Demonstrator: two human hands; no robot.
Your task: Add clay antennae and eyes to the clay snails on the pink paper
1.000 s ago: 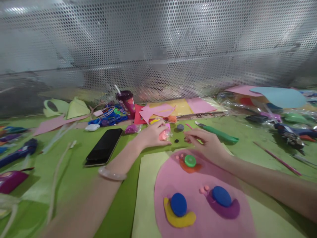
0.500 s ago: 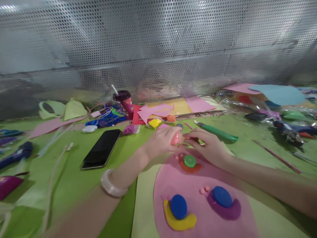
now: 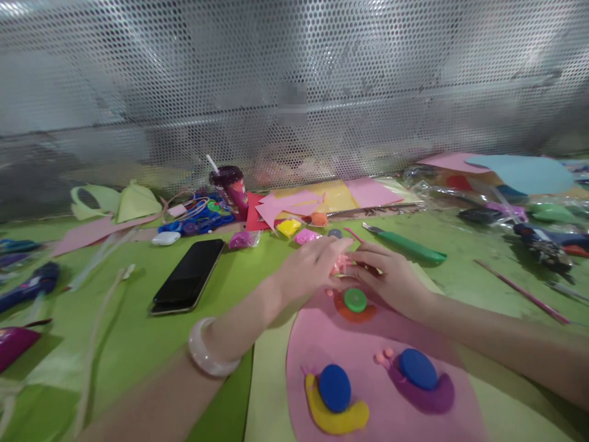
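Left hand holds coral clay from 9 o'clock. Right hand at 3 o'clock: cannot tell its grip. Probably soft, light; pinch edges.

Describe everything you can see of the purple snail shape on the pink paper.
The purple snail shape looks like modelling clay, a curved body with a rounded right end. A smooth blue disc sits over its middle like a shell. Two small salmon balls sit off its left end like feeler tips. It lies on the pink paper, with nothing gripping it.
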